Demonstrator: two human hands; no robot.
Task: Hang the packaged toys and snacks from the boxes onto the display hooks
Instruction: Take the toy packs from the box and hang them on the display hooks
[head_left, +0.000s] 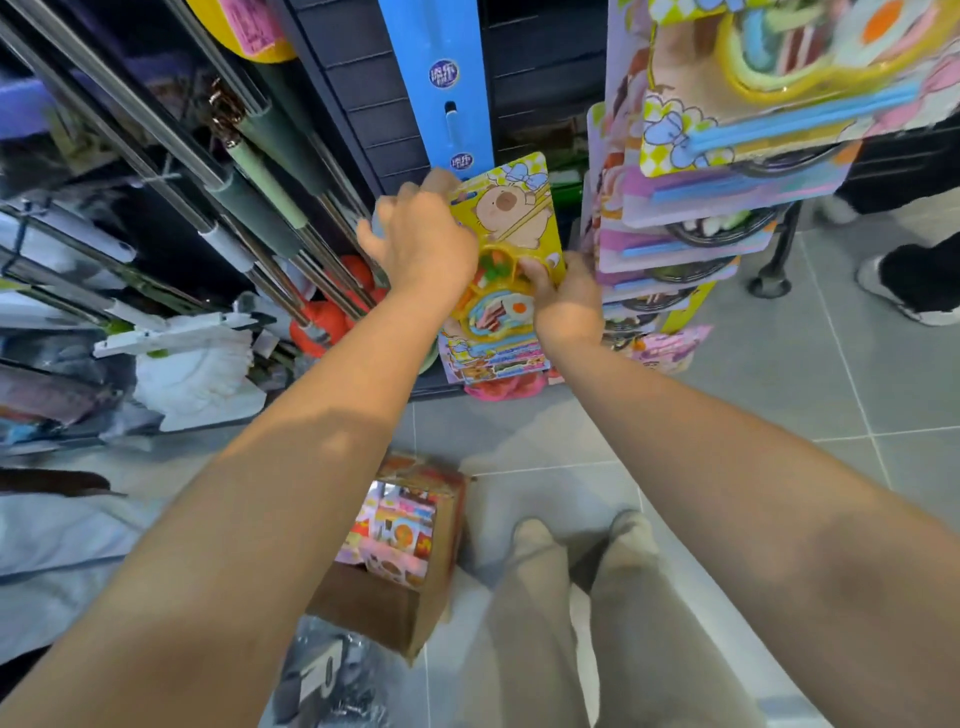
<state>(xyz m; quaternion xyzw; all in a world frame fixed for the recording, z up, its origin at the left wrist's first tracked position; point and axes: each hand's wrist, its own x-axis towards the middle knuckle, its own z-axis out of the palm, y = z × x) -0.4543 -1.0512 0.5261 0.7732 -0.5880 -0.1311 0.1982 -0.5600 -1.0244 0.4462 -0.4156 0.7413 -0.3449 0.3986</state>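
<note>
A yellow packaged toy (511, 218) with a cartoon animal and plastic food pieces is held up against the dark slatted display wall. My left hand (421, 239) grips its upper left edge, fingers curled round the card. My right hand (563, 296) pinches its lower right edge, thumb on the front. More of the same toy packs (498, 358) hang just below it. On the floor by my feet stands a cardboard box (400, 597) with several more colourful packs inside. The hook itself is hidden behind the card.
A stack of similar toy packs (717, 171) hangs on hooks at the right. A blue strip (447, 78) runs up the wall. Mop handles (249, 182) and mop heads crowd the left. Another person's shoes (904, 291) stand on the grey tiles at far right.
</note>
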